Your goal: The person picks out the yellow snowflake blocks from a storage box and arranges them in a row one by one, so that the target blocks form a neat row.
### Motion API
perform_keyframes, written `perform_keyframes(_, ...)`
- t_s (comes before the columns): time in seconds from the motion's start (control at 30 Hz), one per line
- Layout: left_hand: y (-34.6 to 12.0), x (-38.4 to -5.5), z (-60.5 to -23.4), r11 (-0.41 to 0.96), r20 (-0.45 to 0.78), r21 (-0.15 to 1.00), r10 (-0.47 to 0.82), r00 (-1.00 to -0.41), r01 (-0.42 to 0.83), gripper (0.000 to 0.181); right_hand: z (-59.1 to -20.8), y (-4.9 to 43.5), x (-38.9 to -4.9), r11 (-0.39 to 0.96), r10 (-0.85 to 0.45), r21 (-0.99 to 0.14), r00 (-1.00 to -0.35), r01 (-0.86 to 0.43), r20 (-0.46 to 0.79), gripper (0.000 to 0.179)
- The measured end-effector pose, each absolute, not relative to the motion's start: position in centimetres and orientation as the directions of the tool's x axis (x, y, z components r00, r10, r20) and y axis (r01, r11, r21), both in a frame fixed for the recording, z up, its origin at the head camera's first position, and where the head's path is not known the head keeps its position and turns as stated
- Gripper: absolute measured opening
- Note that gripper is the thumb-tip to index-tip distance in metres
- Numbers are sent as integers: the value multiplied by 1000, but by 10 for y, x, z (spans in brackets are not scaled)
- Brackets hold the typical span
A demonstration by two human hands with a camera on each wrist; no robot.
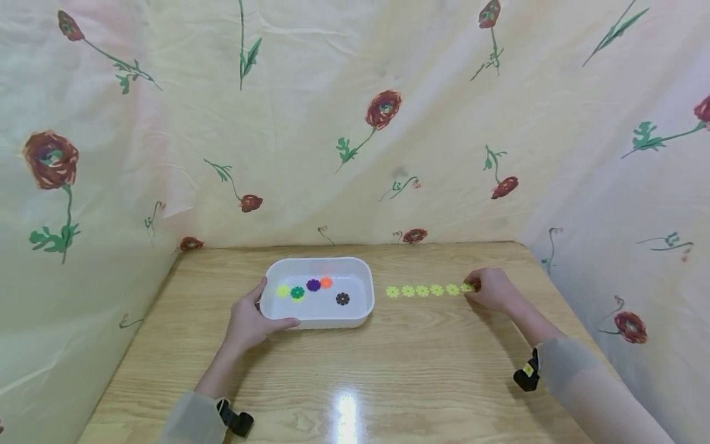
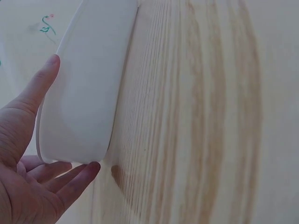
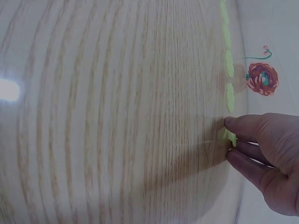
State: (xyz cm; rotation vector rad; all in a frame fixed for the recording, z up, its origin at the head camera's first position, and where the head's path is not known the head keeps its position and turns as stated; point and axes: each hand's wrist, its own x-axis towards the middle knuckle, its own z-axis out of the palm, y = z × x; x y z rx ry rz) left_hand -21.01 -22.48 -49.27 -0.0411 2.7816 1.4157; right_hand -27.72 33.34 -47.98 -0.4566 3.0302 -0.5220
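A white plastic tray (image 1: 355, 277) stands left of the middle of the table. My left hand (image 1: 248, 319) grips its near-left corner, the thumb along the front wall and the fingers against the left side. Several flower-shaped discs lie inside: a green disc (image 1: 297, 293) overlapping a yellow one, a purple disc (image 1: 313, 285) beside an orange disc (image 1: 326, 282), and a black disc (image 1: 342, 299). To the right of the tray, yellow-green flower discs (image 1: 423, 291) form a straight row. At its right end my right hand (image 1: 492, 290) pinches another yellow-green disc (image 3: 232, 137), partly hidden by the fingers, low at the tabletop.
The wood-grain table (image 1: 310, 370) reaches back to a flower-printed cloth (image 1: 310, 123), which also hangs at both sides. Dark wrist cameras (image 1: 527, 373) are strapped at both sleeves. A bright light reflection shows on the tabletop near the front.
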Motion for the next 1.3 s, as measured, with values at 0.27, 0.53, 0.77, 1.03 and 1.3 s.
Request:
perform_keyframes(0.27,-225,-209,-495,584,-18,812,-13,-1000,-22,128,-482,332,-274,904,-291,-325,-957,-277,4,22)
perform_keyframes(0.53,-225,-210,-495,589,-18,808,-14,-1000,-23,128,-481,330,-276,905,-273,-338,-962,-257,3,26)
perform_keyframes(0.77,-224,-210,-493,591,-12,806,-15,-1000,-18,128,-463,312,-283,892,-273,-369,-962,-261,21,31)
perform_keyframes(1.03,-223,-210,-491,586,-22,810,-15,-1000,-27,127,-443,279,-299,876,-337,-344,-939,-339,69,32)
perform_keyframes(1.3,-224,-210,-492,586,-23,810,-23,-999,-32,127,-427,232,-312,838,-383,-373,-916,-399,121,30)
